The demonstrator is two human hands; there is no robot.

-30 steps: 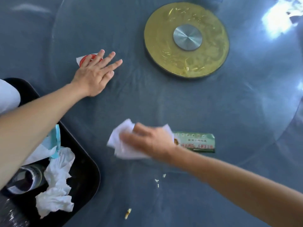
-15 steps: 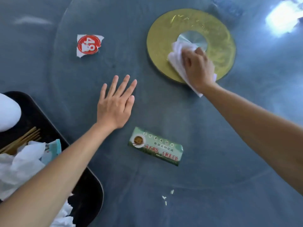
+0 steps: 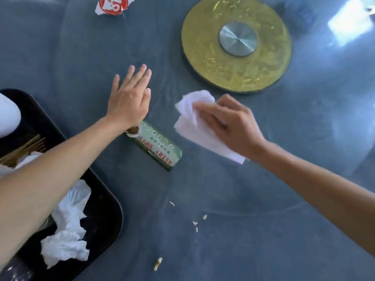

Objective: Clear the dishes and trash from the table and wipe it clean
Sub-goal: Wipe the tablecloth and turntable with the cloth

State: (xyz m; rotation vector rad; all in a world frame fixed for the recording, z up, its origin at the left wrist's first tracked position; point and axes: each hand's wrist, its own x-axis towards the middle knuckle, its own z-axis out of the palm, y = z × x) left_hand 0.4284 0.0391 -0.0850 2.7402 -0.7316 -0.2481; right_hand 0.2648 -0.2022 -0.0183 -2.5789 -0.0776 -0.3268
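Note:
My right hand (image 3: 231, 124) presses a white folded napkin (image 3: 194, 122) flat onto the grey glass table (image 3: 243, 189), just below the gold turntable disc (image 3: 205, 57). My left hand (image 3: 129, 98) lies flat on the glass with straight fingers, its wrist over the end of a green printed packet (image 3: 160, 149). A torn red-and-white wrapper (image 3: 112, 5) lies at the top edge. Small food crumbs (image 3: 194, 222) and a larger scrap (image 3: 158, 263) sit on the glass near me.
A black tray (image 3: 105, 209) at the left holds crumpled white tissues (image 3: 67, 236), wooden chopsticks (image 3: 24, 149) and a white dish (image 3: 8, 116). A silver hub (image 3: 237, 39) sits at the centre of the gold disc. Glare falls on the glass at the top right.
My right hand has swept the napkin from the gold disc back toward me onto the glass. My left hand stays flat near the green packet, and the view has shifted nearer.

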